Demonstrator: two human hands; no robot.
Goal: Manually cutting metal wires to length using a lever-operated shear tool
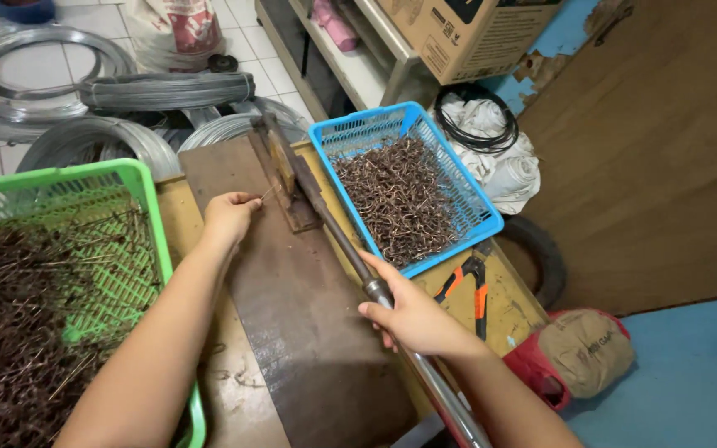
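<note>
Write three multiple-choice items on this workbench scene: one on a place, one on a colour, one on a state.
1. Where does the blue basket of bent wire pieces sit?
A. right of the lever tool
B. on the floor
C. inside the green basket

2. What colour are the plier handles?
A. yellow
B. orange and black
C. white

3. What is the right hand doing?
A. resting flat
B. holding pliers
C. gripping the lever handle

Answers: 1 A, it lies beside the tool on the bench; 2 B, both colours show by the blue basket; 3 C, its fingers wrap the metal bar, while the left hand pinches a thin wire.
</note>
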